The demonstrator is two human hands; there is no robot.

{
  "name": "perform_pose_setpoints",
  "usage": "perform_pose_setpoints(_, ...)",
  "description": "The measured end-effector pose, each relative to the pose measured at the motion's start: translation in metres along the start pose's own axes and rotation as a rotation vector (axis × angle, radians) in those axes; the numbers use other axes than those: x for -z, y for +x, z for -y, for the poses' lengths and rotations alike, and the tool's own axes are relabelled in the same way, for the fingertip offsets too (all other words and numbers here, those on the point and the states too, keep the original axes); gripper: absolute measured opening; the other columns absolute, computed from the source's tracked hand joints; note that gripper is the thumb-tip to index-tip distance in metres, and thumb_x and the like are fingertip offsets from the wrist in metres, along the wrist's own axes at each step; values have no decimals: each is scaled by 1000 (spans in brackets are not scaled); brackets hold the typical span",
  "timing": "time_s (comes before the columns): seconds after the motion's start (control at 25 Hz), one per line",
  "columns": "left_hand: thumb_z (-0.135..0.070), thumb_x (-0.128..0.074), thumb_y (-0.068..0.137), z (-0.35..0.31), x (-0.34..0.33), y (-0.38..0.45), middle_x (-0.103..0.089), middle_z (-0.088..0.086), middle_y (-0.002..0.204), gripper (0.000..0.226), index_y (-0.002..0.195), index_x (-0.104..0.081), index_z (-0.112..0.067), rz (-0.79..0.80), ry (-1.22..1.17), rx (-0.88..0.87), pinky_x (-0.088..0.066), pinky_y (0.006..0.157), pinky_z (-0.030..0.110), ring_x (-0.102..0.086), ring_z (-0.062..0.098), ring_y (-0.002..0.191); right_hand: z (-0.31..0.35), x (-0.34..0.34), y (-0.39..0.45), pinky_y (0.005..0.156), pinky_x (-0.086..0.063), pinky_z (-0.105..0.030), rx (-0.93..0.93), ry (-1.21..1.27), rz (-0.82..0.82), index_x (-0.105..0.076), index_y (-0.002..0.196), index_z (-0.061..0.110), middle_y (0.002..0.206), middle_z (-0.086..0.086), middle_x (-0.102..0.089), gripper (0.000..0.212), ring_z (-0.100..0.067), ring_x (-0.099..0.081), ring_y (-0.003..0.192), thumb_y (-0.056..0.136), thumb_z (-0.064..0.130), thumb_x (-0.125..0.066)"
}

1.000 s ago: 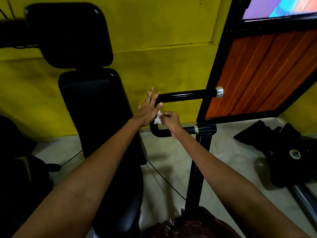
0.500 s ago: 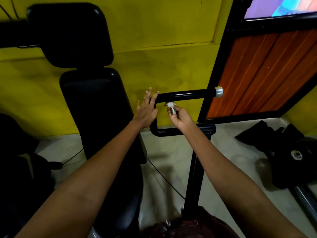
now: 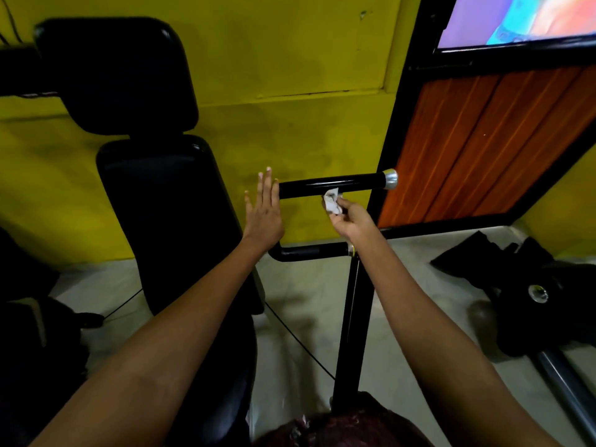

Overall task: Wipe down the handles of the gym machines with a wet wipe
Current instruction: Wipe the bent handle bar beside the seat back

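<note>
Handle: black horizontal bar with a chrome end cap, upper leg of a U-shaped grip on a black upright post.
Wet wipe: small crumpled white wad, its top edge touching the underside of the bar, about midway along.
Right hand: fingertips pinch the wipe from below; palm faces up.
Left hand: flat, fingers straight and close together, lying against the closed bend of the grip; it holds nothing.
Step in hand: wiping the upper bar.
Technique: judged best to wrap the wipe round the bar rather than dab at it, draw it along to the chrome cap, and brace the bend with the flat hand. The lower bar probably needs the same pass.
Surface: glossy, smooth; the wipe should slide easily.
Room: yellow wall, pale floor, black padded seat back to the left, orange slatted panel to the right, dark gear on the floor.
</note>
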State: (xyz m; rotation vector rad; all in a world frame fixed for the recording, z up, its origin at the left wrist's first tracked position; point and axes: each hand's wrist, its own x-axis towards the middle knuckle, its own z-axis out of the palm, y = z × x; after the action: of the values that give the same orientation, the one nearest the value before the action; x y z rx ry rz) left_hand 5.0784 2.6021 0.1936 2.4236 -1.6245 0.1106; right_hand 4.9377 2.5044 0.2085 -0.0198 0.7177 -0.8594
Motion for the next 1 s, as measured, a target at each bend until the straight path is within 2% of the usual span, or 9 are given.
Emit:
perform_pose_setpoints(0.12,9,-45,82,-7,-2,-2,0,17,156,80,148,-1,-1,-26,-105,30,-6,117,43,5,29,145,34,10,0,69,-50,-12,111,91,-2,-47,77,4,75,-9,-60,24,-11,-60,77,97,-4,-36)
perform_pose_setpoints(0.24,14,-50,78,-11,-4,-3,-12,19,153,88,149,-1,-3,-65,-162,65,-11,117,38,-4,31,144,34,12,4,61,-49,-12,164,-14,15,-46,75,6,73,-7,-50,28,-7,-61,49,97,-7,-33)
perform_pose_setpoints(0.36,14,-54,75,-12,-5,-2,-17,17,151,94,149,1,-6,-80,-184,91,-14,117,38,-10,30,143,29,12,5,86,-45,-20,105,-60,6,-46,74,2,70,-10,-53,27,-11,-58,78,96,-9,-33)
perform_pose_setpoints(0.4,13,-54,75,-12,-5,-3,-18,16,151,95,149,1,-7,-90,-189,94,-15,117,38,-11,30,143,36,13,5,86,-45,-19,110,-32,-2,-45,74,2,71,-10,-51,27,-10,-54,81,96,-8,-33)
perform_pose_setpoints(0.6,15,-52,73,-14,-7,-3,-25,15,148,90,149,-10,-7,-127,-255,102,-18,115,36,-19,30,140,49,17,9,44,-46,-10,146,34,19,-45,75,5,76,-7,-45,28,-11,-50,66,97,-6,-32)
perform_pose_setpoints(0.68,15,-52,71,-14,-8,-3,-26,16,148,87,148,-15,-5,-140,-268,112,-18,115,36,-19,30,139,32,14,9,71,-49,-6,117,-16,62,-44,75,4,77,-10,-45,30,-11,-55,68,97,-9,-28)
perform_pose_setpoints(0.76,15,-51,71,-14,-10,-4,-27,16,147,84,146,-18,-4,-154,-268,114,-19,114,35,-22,31,138,28,13,9,105,-32,-14,111,-96,48,-44,75,2,78,-12,-46,30,-8,-52,85,96,-11,-26)
perform_pose_setpoints(0.92,14,-50,71,-13,-12,-2,-30,17,144,81,145,-20,-2,-176,-259,100,-21,112,36,-25,32,135,59,17,14,87,-45,-12,150,-75,-11,-44,75,3,78,-9,-47,30,-9,-51,82,96,-11,-28)
perform_pose_setpoints(1.0,13,-50,71,-13,-14,-2,-30,17,144,82,145,-20,-2,-171,-262,112,-22,112,36,-25,32,135,53,14,18,103,-22,-7,140,-39,37,-44,76,4,76,-10,-46,30,-4,-48,81,96,-11,-26)
